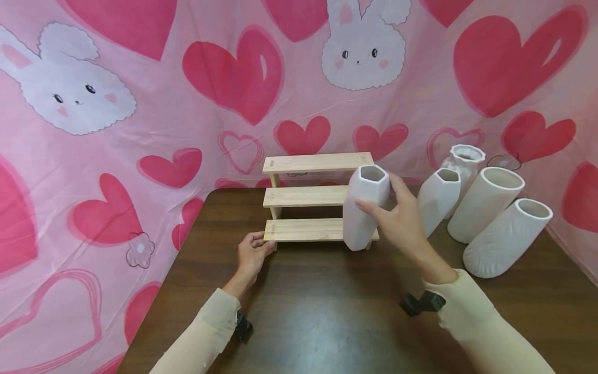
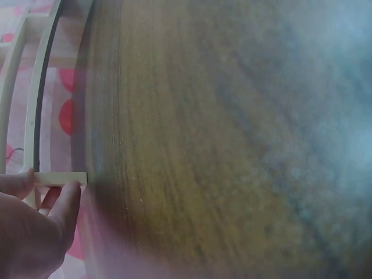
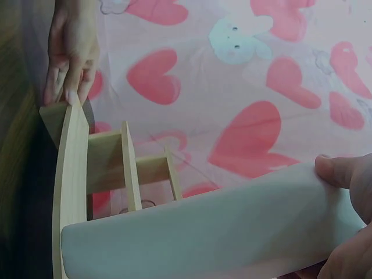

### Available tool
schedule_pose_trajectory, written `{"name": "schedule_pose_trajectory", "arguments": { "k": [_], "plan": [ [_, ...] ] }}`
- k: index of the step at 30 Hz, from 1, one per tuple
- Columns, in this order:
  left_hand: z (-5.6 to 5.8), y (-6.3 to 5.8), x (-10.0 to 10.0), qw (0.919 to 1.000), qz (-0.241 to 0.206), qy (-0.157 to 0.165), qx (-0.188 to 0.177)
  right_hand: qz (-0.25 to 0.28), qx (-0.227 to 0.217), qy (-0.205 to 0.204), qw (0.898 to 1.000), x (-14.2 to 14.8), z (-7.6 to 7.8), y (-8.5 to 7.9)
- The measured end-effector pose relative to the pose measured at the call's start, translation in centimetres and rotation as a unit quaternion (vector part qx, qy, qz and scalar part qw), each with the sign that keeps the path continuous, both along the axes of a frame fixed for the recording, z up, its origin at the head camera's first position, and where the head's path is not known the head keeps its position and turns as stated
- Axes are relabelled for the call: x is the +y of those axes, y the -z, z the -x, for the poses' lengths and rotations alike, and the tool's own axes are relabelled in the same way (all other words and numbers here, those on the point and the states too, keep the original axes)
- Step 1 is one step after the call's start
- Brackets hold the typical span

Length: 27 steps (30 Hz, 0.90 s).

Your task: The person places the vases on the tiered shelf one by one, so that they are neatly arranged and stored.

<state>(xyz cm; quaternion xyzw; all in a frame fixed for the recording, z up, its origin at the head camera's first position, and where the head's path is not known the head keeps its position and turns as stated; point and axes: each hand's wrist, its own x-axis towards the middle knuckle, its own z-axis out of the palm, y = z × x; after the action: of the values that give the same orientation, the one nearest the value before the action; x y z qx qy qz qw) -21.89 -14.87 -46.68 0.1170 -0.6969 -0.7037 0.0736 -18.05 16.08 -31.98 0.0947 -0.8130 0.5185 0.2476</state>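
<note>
My right hand [image 1: 403,221] grips a white faceted vase [image 1: 362,223] near its top, thumb on the near side. The vase has a five-sided mouth and stands nearly upright, slightly tilted. In the right wrist view the base of the vase [image 3: 174,238] is right at the lowest step of a pale three-step wooden stand [image 1: 303,230]. At the stand's front left corner, my left hand [image 1: 251,255] pinches the end of the lowest step and its leg. Seen from the left wrist, the thumb and fingers [image 2: 70,206] lie on either side of the wooden leg [image 2: 61,178].
On the right of the dark wooden table [image 1: 303,311] stand several white vases: another faceted one [image 1: 438,200], one with a wavy rim [image 1: 467,161], a smooth cylinder [image 1: 483,205] and a leaf-textured one [image 1: 506,239]. A pink heart-patterned cloth [image 1: 177,104] hangs behind.
</note>
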Motion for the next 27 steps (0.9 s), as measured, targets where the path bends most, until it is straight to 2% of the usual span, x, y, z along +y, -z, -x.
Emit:
{"name": "schedule_pose_trajectory", "arguments": {
  "k": [4, 12, 27],
  "plan": [
    [0.1, -0.1, 0.0, 1.0000, -0.001, -0.001, -0.002, 0.003, -0.003, -0.024, 1.000, -0.9, 0.6, -0.1],
    [0.1, 0.0, 0.0, 1.0000, 0.003, -0.005, -0.005, 0.025, 0.026, -0.079, 0.996, -2.6, 2.1, 0.0],
    [0.0, -0.1, -0.1, 0.9995, 0.031, 0.000, -0.011, 0.039, 0.022, -0.134, 0.990, -6.1, 4.1, -0.6]
  ]
}}
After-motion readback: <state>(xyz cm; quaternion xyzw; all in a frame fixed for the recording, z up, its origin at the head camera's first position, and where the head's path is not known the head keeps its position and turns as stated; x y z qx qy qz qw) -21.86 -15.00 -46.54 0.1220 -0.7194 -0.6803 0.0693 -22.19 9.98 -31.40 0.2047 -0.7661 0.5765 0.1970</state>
